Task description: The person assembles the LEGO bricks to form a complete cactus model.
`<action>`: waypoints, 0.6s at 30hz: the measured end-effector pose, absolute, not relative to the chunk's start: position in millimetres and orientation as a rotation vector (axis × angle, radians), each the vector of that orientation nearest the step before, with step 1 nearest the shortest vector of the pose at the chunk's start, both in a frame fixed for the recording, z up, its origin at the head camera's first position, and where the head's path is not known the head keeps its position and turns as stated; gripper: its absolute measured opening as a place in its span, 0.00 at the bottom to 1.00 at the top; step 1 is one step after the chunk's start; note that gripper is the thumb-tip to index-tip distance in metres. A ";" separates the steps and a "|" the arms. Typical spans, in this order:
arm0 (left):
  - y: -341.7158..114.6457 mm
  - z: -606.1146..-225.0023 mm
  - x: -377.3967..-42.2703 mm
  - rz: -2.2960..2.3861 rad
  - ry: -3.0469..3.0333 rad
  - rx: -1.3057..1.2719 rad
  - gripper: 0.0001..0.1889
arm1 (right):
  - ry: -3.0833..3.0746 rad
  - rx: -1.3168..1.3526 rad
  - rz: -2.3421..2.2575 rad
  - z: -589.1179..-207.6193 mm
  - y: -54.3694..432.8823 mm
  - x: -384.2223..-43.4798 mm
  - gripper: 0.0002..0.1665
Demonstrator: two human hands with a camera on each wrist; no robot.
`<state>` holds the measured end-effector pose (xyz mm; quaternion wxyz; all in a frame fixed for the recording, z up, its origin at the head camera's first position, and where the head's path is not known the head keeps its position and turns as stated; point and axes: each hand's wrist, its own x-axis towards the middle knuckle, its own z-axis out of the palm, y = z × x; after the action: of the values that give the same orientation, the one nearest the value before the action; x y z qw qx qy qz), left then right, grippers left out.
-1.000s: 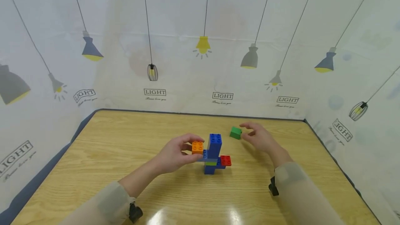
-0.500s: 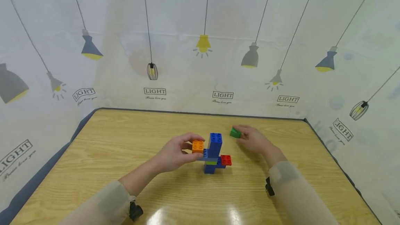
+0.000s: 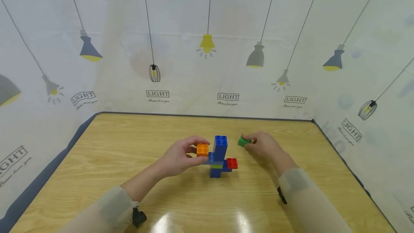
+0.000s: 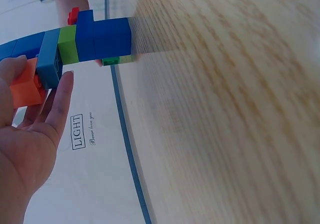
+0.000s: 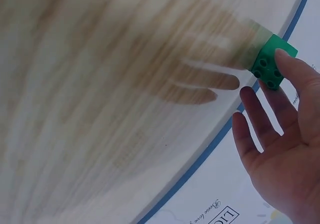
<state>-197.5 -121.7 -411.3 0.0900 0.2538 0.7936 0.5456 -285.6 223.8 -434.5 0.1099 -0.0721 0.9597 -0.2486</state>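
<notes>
A small tower of building bricks stands on the table, with a tall blue stack (image 3: pixel 220 148) on top, a lime-green brick (image 4: pixel 68 45) lower down and a red brick (image 3: pixel 231 163) jutting out on the right. On its left arm sits an orange brick (image 3: pixel 202 150), which my left hand (image 3: pixel 179 156) grips between thumb and fingers. Behind and to the right of the tower, my right hand (image 3: pixel 263 145) pinches a green brick (image 5: pixel 273 63) at the table surface. Its studs face sideways in the right wrist view, and the thumb lies across one side of it.
The wooden table (image 3: pixel 136 132) has a dark blue edge strip (image 3: pixel 200 116) along the back. A pale wall cloth (image 3: pixel 181 46) printed with lamps and the word LIGHT rises behind and at both sides.
My right hand has moved left to the green brick and closed thumb and fingers on it. My left hand keeps its grip on the orange brick. The head view has shifted slightly.
</notes>
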 end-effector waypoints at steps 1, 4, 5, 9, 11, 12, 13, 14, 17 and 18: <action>-121.8 -411.2 -197.6 1.622 2.362 0.756 0.23 | 2.812 -0.193 -0.741 -434.5 224.4 -283.9 0.28; -122.2 -412.1 -198.4 1.618 2.369 0.754 0.23 | 2.790 -0.186 -0.788 -436.0 226.2 -278.6 0.27; -122.5 -412.4 -198.5 1.615 2.374 0.755 0.22 | 2.782 -0.181 -0.806 -436.2 226.6 -276.5 0.27; -122.6 -413.3 -198.7 1.612 2.376 0.749 0.22 | 2.776 -0.216 -0.821 -436.3 229.1 -267.4 0.27; -121.8 -413.1 -198.9 1.613 2.372 0.745 0.23 | 2.774 -0.229 -0.810 -435.2 230.5 -261.6 0.27; -121.2 -413.4 -199.2 1.613 2.369 0.743 0.22 | 2.774 -0.238 -0.809 -435.0 231.4 -258.7 0.27; -121.2 -413.3 -199.4 1.614 2.368 0.742 0.22 | 2.769 -0.251 -0.814 -434.6 231.9 -256.2 0.27; -121.3 -413.5 -199.7 1.614 2.368 0.745 0.22 | 2.763 -0.262 -0.825 -434.1 232.3 -253.7 0.27; -121.2 -414.2 -200.3 1.611 2.371 0.747 0.22 | 2.757 -0.322 -0.848 -433.0 235.3 -246.9 0.26; -121.2 -414.7 -200.4 1.610 2.371 0.752 0.22 | 2.752 -0.346 -0.863 -432.2 236.5 -244.5 0.26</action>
<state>-200.4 -121.2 -414.7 0.0892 0.2527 0.7970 0.5413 -244.5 236.5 -432.2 0.1179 -0.1182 0.9408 -0.2951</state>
